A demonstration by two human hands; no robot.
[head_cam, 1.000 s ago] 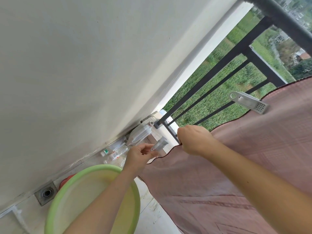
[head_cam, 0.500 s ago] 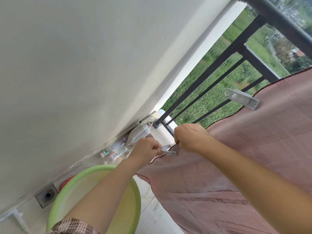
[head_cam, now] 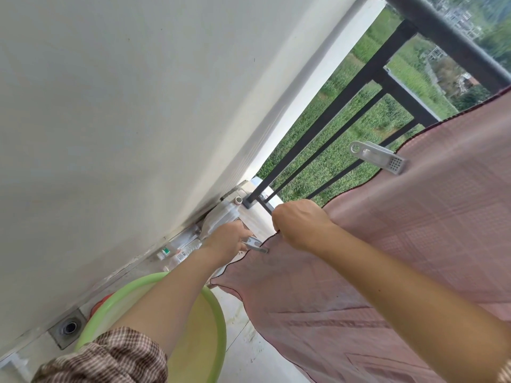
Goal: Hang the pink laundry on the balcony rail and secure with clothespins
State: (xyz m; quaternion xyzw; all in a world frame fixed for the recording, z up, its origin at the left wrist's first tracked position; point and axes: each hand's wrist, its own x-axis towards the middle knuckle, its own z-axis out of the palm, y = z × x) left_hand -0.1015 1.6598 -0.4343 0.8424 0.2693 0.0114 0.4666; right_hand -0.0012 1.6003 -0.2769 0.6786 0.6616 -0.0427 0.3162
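Pinching a grey clothespin (head_cam: 255,245) in left hand (head_cam: 228,239) fingers — gripping the pink laundry (head_cam: 387,258) edge with curled right hand (head_cam: 300,225) fingers, at 3 o'clock (second clothespin (head_cam: 378,157) clipped toward 1 o'clock).

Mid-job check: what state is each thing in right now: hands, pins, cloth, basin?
pink laundry: hanging spread along the railing.
clipped clothespin: clamped on the cloth's upper edge.
second clothespin: in the left hand, tip at the cloth edge; can't tell if clamped.
left hand: grips the second clothespin.
right hand: pinches the cloth edge.
green basin: upright on the floor, no laundry visible inside.
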